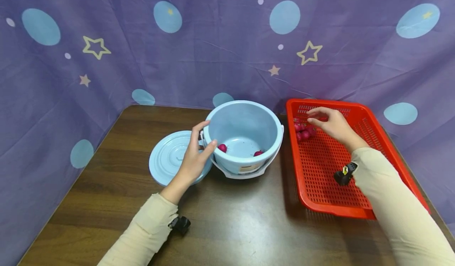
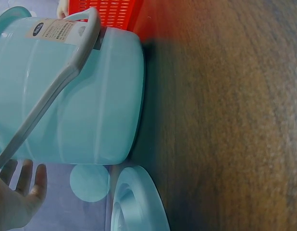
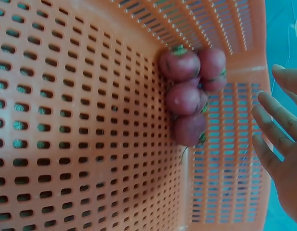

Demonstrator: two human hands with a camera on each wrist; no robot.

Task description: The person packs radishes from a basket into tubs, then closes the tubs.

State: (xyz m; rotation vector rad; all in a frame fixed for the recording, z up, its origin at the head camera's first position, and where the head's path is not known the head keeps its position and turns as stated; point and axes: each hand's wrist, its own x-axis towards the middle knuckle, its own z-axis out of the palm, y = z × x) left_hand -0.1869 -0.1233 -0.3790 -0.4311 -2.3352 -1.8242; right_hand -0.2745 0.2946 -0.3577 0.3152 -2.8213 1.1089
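At wood table (image 1: 231,226)'s right edge: 1 basket (image 1: 299,179), right hand (image 1: 330,124) above, relaxed, empty. Left hand (image 1: 193,157) splayed against 1 bucket (image 1: 245,118), 2 radishes (image 1: 222,148) inside. Curtain (image 1: 220,33) behind.

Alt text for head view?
A person's left hand touches a blue bucket holding two radishes; the right hand hovers over a red basket with more radishes. A blue lid lies left of the bucket.
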